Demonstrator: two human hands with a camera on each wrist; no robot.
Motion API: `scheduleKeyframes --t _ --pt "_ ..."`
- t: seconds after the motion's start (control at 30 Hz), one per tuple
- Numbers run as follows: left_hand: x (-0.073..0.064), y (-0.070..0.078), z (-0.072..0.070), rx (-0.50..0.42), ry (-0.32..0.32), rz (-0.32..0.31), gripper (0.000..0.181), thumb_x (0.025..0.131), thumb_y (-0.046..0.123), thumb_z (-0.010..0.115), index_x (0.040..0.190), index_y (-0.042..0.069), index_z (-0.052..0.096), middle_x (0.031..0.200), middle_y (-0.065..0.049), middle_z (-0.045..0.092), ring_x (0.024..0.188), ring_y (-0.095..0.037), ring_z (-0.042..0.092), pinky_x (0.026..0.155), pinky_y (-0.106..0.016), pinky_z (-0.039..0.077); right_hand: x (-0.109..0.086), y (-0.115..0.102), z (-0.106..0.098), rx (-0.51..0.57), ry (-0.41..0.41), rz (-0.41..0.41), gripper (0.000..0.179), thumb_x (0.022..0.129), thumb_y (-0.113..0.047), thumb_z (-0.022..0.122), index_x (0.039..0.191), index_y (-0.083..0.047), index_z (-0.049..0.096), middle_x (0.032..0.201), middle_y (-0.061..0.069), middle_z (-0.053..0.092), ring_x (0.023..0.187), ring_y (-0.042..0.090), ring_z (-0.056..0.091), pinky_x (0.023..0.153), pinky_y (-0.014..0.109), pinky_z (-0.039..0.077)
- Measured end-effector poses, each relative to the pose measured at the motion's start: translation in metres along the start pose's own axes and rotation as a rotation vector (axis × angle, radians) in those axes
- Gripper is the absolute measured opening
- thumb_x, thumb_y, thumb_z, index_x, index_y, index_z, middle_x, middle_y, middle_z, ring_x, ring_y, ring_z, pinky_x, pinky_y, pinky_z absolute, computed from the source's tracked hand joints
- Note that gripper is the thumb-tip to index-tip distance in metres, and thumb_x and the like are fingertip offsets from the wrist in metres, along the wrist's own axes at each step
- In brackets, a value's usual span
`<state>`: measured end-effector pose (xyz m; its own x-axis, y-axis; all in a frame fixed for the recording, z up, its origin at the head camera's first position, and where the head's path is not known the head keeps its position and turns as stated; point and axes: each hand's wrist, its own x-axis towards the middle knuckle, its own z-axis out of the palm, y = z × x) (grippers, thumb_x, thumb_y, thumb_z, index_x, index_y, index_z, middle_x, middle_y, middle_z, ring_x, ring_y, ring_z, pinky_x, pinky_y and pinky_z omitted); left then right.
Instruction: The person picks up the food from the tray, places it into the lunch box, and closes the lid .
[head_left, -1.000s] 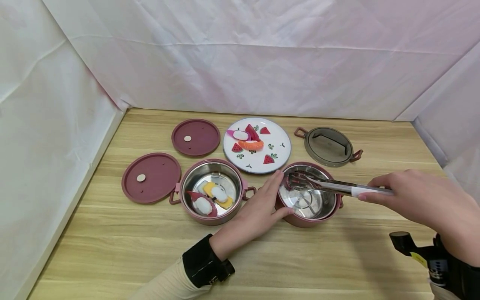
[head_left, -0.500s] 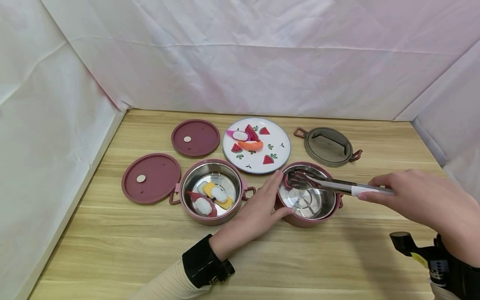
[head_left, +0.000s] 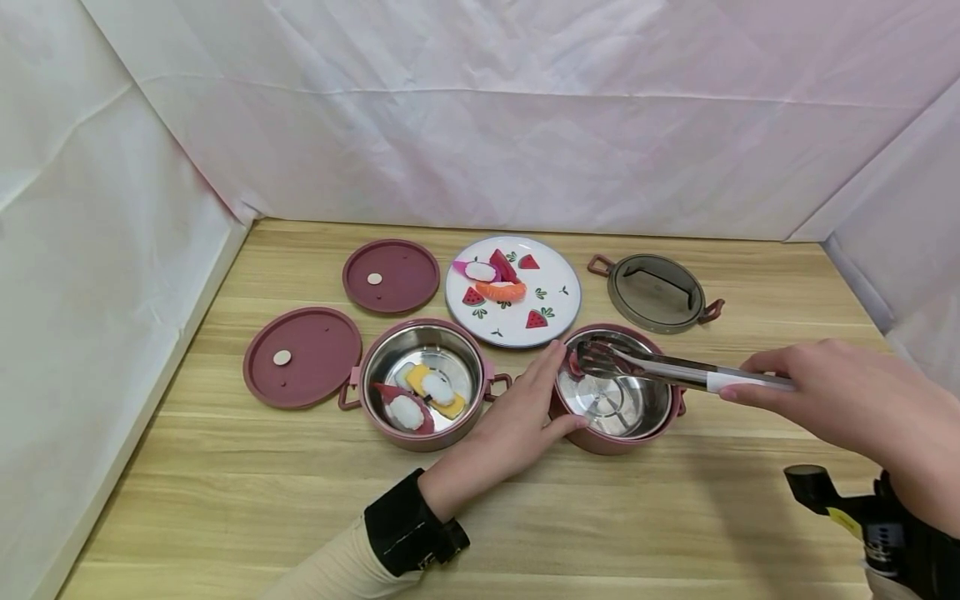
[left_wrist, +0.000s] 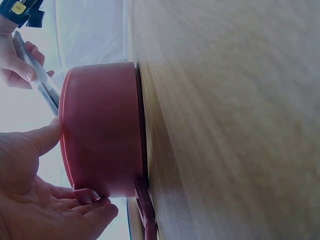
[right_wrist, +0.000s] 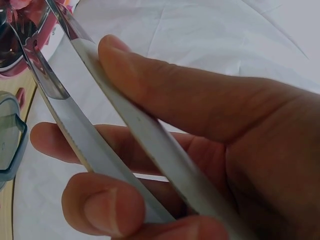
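Observation:
My right hand (head_left: 847,400) holds metal tongs (head_left: 678,372) by their white handles, which stand a little apart in the right wrist view, between thumb (right_wrist: 150,85) and fingers. Tilted down to the left, the tongs reach into the right-hand pink pot (head_left: 611,447), steel inside. Their tips lie close to a small red piece (head_left: 576,363) by the pot's left wall, partly hidden by them. My left hand (head_left: 517,417) rests against the left side of this pot. In the left wrist view its thumb (left_wrist: 45,137) touches the rim and its fingers lie by the handle.
A second pink pot (head_left: 423,442) at left holds yellow and red toy sushi pieces. Behind stands a white plate (head_left: 555,325) with several toy food pieces. Two maroon lids (head_left: 322,375) lie left, a grey see-through lid (head_left: 652,308) back right. White cloth walls surround the table.
The tong tips have shifted slightly, so more of the red piece shows beside them. My right hand has moved a touch to the right. The left hand has stayed put.

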<state>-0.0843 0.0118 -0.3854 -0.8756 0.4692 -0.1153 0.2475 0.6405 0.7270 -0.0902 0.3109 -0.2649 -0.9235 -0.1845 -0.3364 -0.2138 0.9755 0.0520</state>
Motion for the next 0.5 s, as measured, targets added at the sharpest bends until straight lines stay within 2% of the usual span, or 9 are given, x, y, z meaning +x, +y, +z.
scheduleKeyframes --t 0.4,0.5 --pt "0.0001 0.0000 -0.0003 0.009 -0.003 0.001 0.090 0.095 0.045 0.063 0.162 0.017 0.010 0.170 -0.002 0.008 0.155 -0.015 0.016 0.123 -0.038 0.029 -0.0068 0.0002 -0.0028 0.011 0.010 0.016 0.054 0.091 -0.060 0.061 0.109 -0.010 0.073 0.083 -0.005 0.069 0.070 0.016 0.056 0.057 0.033 0.044" --pt "0.0002 0.0002 -0.0002 0.009 0.000 0.004 0.090 0.095 0.044 0.064 0.162 0.016 0.010 0.170 -0.003 0.009 0.155 -0.015 0.016 0.123 -0.038 0.028 -0.0086 0.0008 -0.0029 0.013 0.027 0.019 0.057 0.090 -0.060 0.062 0.110 -0.007 0.073 0.084 -0.001 0.071 0.071 0.018 0.059 0.058 0.037 0.048"
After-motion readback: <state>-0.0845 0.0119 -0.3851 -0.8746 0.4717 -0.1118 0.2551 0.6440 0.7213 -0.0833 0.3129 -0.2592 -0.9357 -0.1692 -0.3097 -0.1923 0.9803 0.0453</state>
